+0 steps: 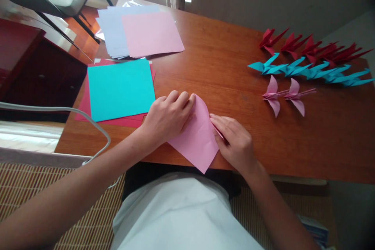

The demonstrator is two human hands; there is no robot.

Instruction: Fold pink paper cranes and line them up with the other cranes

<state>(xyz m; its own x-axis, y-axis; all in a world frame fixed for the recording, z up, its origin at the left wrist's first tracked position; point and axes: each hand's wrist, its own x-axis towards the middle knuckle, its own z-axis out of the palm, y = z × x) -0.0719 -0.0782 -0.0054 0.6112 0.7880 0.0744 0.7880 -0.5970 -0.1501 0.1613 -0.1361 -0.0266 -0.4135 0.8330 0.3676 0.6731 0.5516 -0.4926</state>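
Observation:
A folded pink paper sheet (197,136) lies at the near edge of the wooden table (222,66), one corner hanging over the edge. My left hand (166,119) rests on its left side, fingers curled and pressing the top corner down. My right hand (234,140) lies on its right edge, fingers close together and stretched along the fold. Both hands touch the same paper.
A turquoise sheet (120,88) on red sheets lies to the left, pink and lilac sheets (140,33) behind it. Rows of folded red cranes (310,47), turquoise cranes (310,71) and two pink cranes (285,95) stand at right. A grey cable (73,111) curves at left.

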